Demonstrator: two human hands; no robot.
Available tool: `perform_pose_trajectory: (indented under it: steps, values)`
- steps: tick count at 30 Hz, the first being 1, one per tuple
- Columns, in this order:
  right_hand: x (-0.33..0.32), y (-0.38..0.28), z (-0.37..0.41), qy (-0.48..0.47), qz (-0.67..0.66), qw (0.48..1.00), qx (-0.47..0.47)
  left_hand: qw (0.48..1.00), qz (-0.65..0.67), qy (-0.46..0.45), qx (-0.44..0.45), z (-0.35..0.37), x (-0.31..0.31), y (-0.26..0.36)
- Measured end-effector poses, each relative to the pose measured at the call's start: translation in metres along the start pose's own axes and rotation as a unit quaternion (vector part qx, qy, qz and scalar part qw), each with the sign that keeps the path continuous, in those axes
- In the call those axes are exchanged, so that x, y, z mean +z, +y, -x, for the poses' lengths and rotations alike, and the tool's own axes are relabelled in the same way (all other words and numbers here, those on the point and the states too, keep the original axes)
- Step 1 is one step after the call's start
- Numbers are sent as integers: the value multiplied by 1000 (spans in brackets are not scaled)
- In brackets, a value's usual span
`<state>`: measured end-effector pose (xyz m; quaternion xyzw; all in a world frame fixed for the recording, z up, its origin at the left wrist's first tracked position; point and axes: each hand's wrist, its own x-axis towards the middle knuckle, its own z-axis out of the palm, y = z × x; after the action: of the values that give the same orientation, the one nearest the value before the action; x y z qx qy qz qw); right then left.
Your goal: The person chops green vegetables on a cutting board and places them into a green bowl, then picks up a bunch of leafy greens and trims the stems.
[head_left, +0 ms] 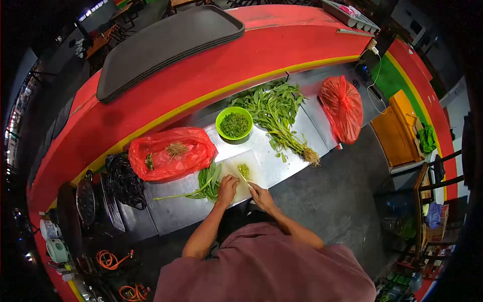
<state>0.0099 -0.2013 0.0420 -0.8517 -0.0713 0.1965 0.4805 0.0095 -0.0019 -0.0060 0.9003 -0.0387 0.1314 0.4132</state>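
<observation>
Leafy stems [209, 182] lie on the metal table [173, 211] at the left edge of the white cutting board [257, 173], their leaves beside the left hand [228, 190] and one long bare stalk reaching out to the left. We see that left hand resting over the board's near left part with its fingers bent; we cannot tell whether they pinch a piece of the greens or only press on it. The right hand [261, 198] has its fingers wrapped around the handle of a knife [242, 174], and we see the blade slanting forward and left across the board, near the left fingertips. Just beside the blade sits a small heap of chopped greens [244, 170].

Beyond the board we find a lime-green bowl [234, 109] holding more finely cut greens [234, 125]. To its right a large leafy bunch [275, 106] lies with its pale roots [311, 157] toward the table's near edge. On the left we have an open red bag [201, 147] with root trimmings [176, 149] on it, next to a black bag [123, 181]. Well apart on the right stands a knotted red bag [343, 110].
</observation>
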Motion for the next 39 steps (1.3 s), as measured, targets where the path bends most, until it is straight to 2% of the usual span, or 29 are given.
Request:
perform_pose_trajectory:
  steps: [2,4,5,8,14,17,19,20,22,24,26,28,30,31,34,39]
  values:
    - [20,30,3,69,-12,995,-69,1000,-3,11,-4,-2,-1,-3]
    - [12,12,16,18,-62,998,13,999,28,22,6,-3,4,-14]
    - [9,7,19,-18,-49,995,86,999,32,20,2,-2,3,-13]
    - [16,8,34,10,-90,994,54,1000,22,-1,5,0,-1,-11]
    - [25,11,48,15,-103,990,98,999,26,-22,-19,-6,-5,-4]
    - [24,10,47,26,-113,989,89,999,34,-21,-2,-4,-8,0]
    - [29,10,48,46,-22,997,55,999,24,-30,10,-4,-7,-6]
    - [32,11,45,66,-20,997,19,999,22,-34,21,-3,-5,-9]
    - [33,3,43,48,19,997,53,998,39,-53,20,-1,-7,-7]
    - [32,-1,35,62,7,997,45,999,4,-33,11,-2,-5,-7]
    - [27,-6,32,37,-1,997,69,999,27,-30,8,-3,-7,-5]
    - [24,-8,29,57,9,996,61,999,30,-30,13,-5,-8,-5]
    - [17,-16,28,36,3,997,65,999,24,-43,18,-7,-9,-7]
    - [9,-28,30,10,-16,995,98,999,26,-36,18,-7,-8,-8]
    - [8,-24,36,6,-26,994,106,999,27,-25,14,-9,-10,-6]
    - [28,-5,31,56,-10,997,52,999,25,-46,-1,-7,-9,-5]
